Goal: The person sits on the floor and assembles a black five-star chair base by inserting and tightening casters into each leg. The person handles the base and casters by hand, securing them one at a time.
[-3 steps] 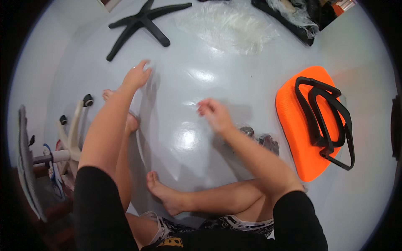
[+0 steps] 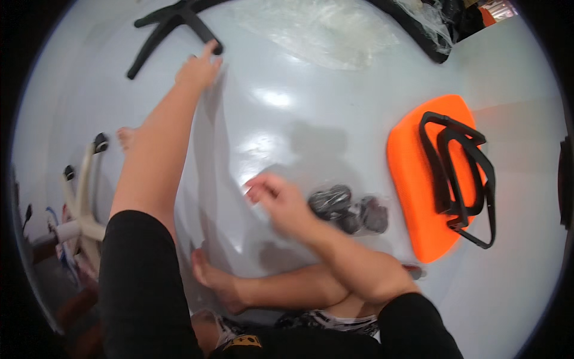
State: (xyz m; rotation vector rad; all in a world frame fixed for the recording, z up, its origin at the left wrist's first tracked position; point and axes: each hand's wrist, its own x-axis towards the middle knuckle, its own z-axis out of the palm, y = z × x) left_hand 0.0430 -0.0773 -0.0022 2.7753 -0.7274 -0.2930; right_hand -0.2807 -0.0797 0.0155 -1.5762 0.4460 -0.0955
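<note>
My left hand (image 2: 200,69) reaches far forward with its fingers stretched out. Its fingertips are at the end of one leg of a black star-shaped chair base (image 2: 173,18), which lies on the floor and runs out of the top of the view. Whether they touch cannot be told. Above the floor in front of my folded leg hovers my right hand (image 2: 275,200), its fingers loosely curled and smeared by motion. Nothing shows clearly in it. Several dark rounded parts in clear plastic bags (image 2: 335,203) lie just right of that hand.
At the right lies an orange chair cushion (image 2: 412,197) with black armrest frames (image 2: 457,161) on top. Crumpled clear plastic sheeting (image 2: 323,36) spreads at the back, beside a long black part (image 2: 412,33). A pale wheeled chair base (image 2: 86,203) stands at the left.
My left hand has moved forward to the black base's leg. My right hand has come back and left, uncovering more of the bagged dark parts. The view has shifted slightly.
</note>
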